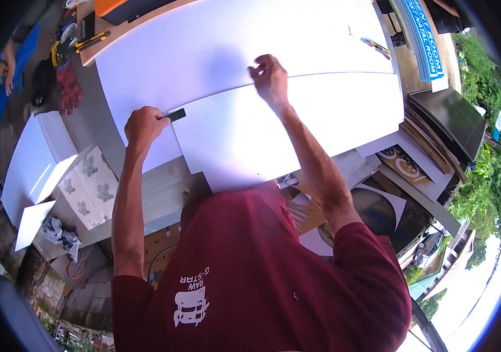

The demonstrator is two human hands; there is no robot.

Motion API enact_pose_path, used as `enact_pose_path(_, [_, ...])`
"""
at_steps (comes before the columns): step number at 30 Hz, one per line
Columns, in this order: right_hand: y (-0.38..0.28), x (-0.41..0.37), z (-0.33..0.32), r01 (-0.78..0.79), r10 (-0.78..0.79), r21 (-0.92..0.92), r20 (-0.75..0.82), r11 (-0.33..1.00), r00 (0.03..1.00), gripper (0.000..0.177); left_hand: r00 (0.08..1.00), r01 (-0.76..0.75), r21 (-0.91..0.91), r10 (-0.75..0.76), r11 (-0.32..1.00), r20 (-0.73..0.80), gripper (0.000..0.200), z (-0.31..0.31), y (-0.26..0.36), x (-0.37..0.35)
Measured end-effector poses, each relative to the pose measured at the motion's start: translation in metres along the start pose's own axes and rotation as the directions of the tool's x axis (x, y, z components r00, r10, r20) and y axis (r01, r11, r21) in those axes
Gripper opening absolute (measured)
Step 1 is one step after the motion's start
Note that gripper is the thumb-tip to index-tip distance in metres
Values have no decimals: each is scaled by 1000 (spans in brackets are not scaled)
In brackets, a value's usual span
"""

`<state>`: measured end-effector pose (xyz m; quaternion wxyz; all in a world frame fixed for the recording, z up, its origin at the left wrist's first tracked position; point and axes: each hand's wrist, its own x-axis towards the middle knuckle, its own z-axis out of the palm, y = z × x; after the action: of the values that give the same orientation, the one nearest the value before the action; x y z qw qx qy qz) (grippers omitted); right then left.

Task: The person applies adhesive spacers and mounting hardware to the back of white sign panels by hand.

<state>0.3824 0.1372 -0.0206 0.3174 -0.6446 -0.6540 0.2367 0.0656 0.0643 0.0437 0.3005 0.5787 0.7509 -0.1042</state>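
My left hand (pixel 144 124) pinches the end of a short dark green strip (pixel 175 115) with thumb and fingers. The strip lies across the left corner of a white sheet (pixel 221 135). This sheet rests on a larger white board (pixel 162 64), its long edge running up to the right. Above that edge my right hand (pixel 271 82) hovers with loosely curled fingers, thumb and fingertips apart and nothing visible between them. Its shadow falls on the board. A yellow-and-black utility knife (pixel 376 48) sits on the board at the far right.
Another yellow cutter (pixel 92 42) and a red glove (pixel 68 88) lie at the left, near a stack of white sheets (pixel 39 158). Blue printed signs (pixel 420 41) are stacked at the upper right. Dark panels (pixel 450 120) stand at the right. Another person's hand (pixel 7 73) shows far left.
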Motion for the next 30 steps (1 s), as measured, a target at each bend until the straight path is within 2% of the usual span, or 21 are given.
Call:
enact_pose_path(1, [25,28,-37,-75,71,-85,-55,994,996,28,1000,1,10,-1,1000,-11,25,-1,1,0])
enact_pose_path(2, [75,57,-64,-65,34,-170,-179,983,983,31,1000,4,20,-4,1000,-20,26,-1,2,0])
enact_pose_path(3, [117,84,-100,-125,76,-298,-171,946,982,37,1000,10,28,-9,1000,-25,26,0,4,-2])
enact_pose_path(4, [138,106,-136,-227,140,-434,-222,872,965,41,1000,27,31,-26,999,-18,26,0,6,-4])
enact_pose_path(6, [225,152,-192,-292,147,-622,-275,727,950,49,998,59,37,-59,998,-9,26,-1,9,-2])
enact_pose_path(8, [273,176,-231,-279,161,-733,-228,620,960,45,997,66,23,-65,998,-35,26,3,7,-4])
enact_pose_path(10, [326,194,-258,-174,108,-780,-137,601,985,39,995,90,9,-90,996,-42,26,0,13,-6])
enact_pose_path(11, [334,199,-263,-143,80,-778,-119,612,990,34,995,84,-6,-84,996,-56,26,3,11,-6])
enact_pose_path(14, [368,215,-268,26,-18,-840,20,542,1000,41,989,137,11,-136,991,-50,26,3,15,-6])
enact_pose_path(16, [352,225,-272,-12,231,-916,89,401,969,40,991,125,20,-124,992,-59,25,3,20,-9])
enact_pose_path(17, [347,224,-273,50,148,-946,102,320,984,35,990,125,22,-123,992,-67,25,2,18,-8])
enact_pose_path(18, [344,223,-276,86,86,-945,119,314,989,32,993,61,-4,-62,998,-98,24,10,7,-4])
enact_pose_path(19, [327,219,-277,135,77,-948,163,287,984,30,993,96,-4,-96,995,-65,23,8,9,-4])
enact_pose_path(21, [322,215,-265,154,-91,-907,129,392,988,33,988,150,-4,-150,989,-29,23,7,10,-3])
enact_pose_path(22, [293,207,-255,82,-44,-816,70,573,997,36,990,137,0,-137,991,-40,24,8,8,-2])
enact_pose_path(24, [256,179,-231,178,-175,-502,54,846,983,36,994,97,9,-97,995,-52,24,9,2,-1])
enact_pose_path(25, [203,149,-215,21,2,-252,92,968,996,35,995,88,9,-87,996,-53,24,10,2,-1])
enact_pose_path(26, [135,110,-192,-165,162,4,168,986,972,34,996,72,8,-71,997,-55,25,9,1,-1])
enact_pose_path(27, [86,72,-171,-197,152,171,243,965,958,30,997,61,12,-61,998,-49,25,8,-1,-1])
enact_pose_path(28, [40,38,-150,-321,227,236,354,917,907,31,998,47,12,-46,999,-45,25,8,-2,0])
enact_pose_path(30, [-19,-30,-101,-371,214,251,488,894,846,36,999,32,-4,-32,999,-37,26,8,-3,0])
